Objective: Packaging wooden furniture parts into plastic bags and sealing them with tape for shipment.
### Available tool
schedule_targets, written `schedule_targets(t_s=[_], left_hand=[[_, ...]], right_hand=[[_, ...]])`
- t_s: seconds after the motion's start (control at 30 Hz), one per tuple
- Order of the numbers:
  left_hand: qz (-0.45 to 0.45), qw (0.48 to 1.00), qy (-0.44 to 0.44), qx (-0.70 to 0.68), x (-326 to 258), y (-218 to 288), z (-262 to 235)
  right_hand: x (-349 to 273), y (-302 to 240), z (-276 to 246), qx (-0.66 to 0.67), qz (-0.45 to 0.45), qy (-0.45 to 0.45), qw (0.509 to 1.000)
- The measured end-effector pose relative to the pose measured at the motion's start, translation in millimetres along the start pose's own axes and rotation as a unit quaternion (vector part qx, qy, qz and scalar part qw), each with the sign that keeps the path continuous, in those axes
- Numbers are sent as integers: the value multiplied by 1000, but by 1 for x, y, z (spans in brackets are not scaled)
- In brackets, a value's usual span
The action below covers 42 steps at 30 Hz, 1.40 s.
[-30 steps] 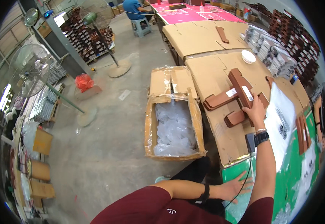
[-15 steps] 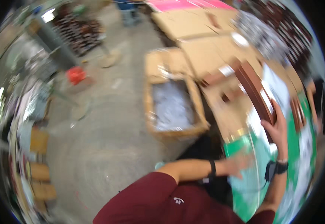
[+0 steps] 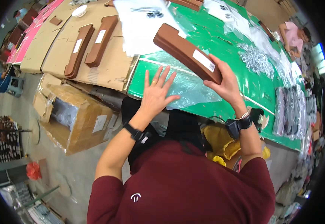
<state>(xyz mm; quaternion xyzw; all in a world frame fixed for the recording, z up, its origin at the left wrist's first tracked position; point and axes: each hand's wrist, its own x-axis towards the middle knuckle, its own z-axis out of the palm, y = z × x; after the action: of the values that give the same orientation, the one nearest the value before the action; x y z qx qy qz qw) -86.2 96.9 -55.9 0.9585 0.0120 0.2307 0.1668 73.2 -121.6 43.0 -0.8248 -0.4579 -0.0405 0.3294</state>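
Green table surface [image 3: 259, 84] carries a clear plastic sheet [image 3: 192, 87]. Right hand [image 3: 226, 82] grips the long brown curved moulded piece [image 3: 186, 52] at its labelled end, above the table; seemingly rigid, light. Left hand [image 3: 155, 95] open, fingers spread.

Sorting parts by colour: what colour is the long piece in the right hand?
Brown, with a small white label; the long piece in the right hand shows in the head view.

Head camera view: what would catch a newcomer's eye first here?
The long brown curved piece held up in the right hand over the green table stands out first. Beside it, the left hand spreads open above a clear plastic sheet. At left, two similar brown pieces lie on flattened cardboard.
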Motion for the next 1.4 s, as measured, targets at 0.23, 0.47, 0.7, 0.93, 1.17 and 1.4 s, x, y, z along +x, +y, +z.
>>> schedule_targets(t_s=[0.23,0.47,0.7,0.93,1.17,1.4], left_hand=[[67,995,-79,5,-42,18,-29],[106,994,-2,18,-37,8,-11],[130,989,-18,-63,-22,8,-20],[73,984,11,-164,55,5,-8],[-106,992,56,-48,82,-35,41],[-320,904,229,-165,36,-115,-26]], right_hand=[[-24,2,19,-21,-3,-22,1000],[-34,8,44,-60,-10,-71,996],[-26,24,31,71,30,-81,994],[-20,3,-12,300,112,-58,946],[-27,-13,1,168,54,-16,984],[-39,4,46,-52,1,-53,997]])
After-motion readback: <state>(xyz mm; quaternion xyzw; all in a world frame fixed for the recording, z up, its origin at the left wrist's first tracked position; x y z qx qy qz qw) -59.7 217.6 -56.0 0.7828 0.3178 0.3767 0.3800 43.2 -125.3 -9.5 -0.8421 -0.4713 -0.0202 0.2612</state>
